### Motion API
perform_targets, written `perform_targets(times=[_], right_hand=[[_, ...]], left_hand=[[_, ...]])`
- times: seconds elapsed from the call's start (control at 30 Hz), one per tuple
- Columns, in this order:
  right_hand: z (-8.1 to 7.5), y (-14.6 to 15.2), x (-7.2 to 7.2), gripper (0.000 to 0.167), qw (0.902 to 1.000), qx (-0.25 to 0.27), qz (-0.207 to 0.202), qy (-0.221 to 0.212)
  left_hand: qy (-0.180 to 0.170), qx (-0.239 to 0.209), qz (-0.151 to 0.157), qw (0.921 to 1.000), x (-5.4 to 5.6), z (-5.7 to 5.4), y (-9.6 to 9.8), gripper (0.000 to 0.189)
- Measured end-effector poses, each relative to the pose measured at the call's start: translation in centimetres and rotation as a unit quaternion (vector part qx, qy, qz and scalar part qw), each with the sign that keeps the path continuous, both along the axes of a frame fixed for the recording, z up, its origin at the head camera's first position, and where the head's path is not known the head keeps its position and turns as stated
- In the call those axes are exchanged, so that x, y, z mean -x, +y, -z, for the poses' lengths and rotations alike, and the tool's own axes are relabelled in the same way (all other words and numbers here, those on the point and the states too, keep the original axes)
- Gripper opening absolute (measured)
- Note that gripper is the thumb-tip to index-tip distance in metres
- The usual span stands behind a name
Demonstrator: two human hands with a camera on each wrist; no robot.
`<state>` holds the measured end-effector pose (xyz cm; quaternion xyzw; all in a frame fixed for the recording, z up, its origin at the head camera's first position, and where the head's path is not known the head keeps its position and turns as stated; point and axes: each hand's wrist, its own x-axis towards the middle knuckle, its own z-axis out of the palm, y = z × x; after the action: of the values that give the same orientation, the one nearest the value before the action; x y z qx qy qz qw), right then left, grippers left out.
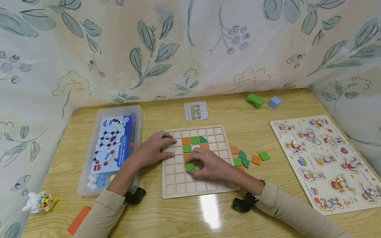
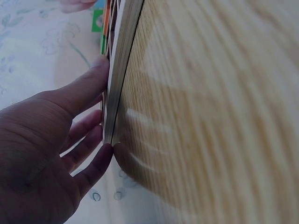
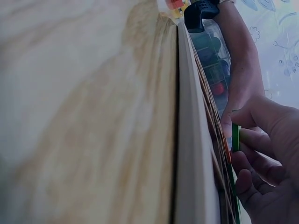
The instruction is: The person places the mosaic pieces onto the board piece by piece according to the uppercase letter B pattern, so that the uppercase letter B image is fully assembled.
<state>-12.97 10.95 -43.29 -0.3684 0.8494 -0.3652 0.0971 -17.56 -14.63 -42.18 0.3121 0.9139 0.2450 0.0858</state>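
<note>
A square wooden grid board lies on the table, with orange and green tiles in several of its cells. Near the board's middle, my right hand pinches a green square tile between thumb and fingers. The right wrist view shows this green tile edge-on, just above the board. My left hand rests on the board's left part, fingers spread and touching it. Seen from the left wrist, the thumb and fingertips of the left hand touch along the board's edge. Part of the tile pattern is hidden behind my right hand.
Loose tiles lie right of the board. Behind it is a pattern card. A molecular model box stands left, a wooden picture puzzle right. Green and blue blocks, a red block and a toy figure lie about.
</note>
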Motion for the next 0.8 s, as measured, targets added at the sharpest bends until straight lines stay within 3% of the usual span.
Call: perform_targets(times=[0.8], right_hand=[[-0.1, -0.05, -0.12, 0.02, 1.0, -0.001, 0.006, -0.003]], left_hand=[[0.001, -0.002, 0.004, 1.0, -0.02, 0.06, -0.01, 0.046]])
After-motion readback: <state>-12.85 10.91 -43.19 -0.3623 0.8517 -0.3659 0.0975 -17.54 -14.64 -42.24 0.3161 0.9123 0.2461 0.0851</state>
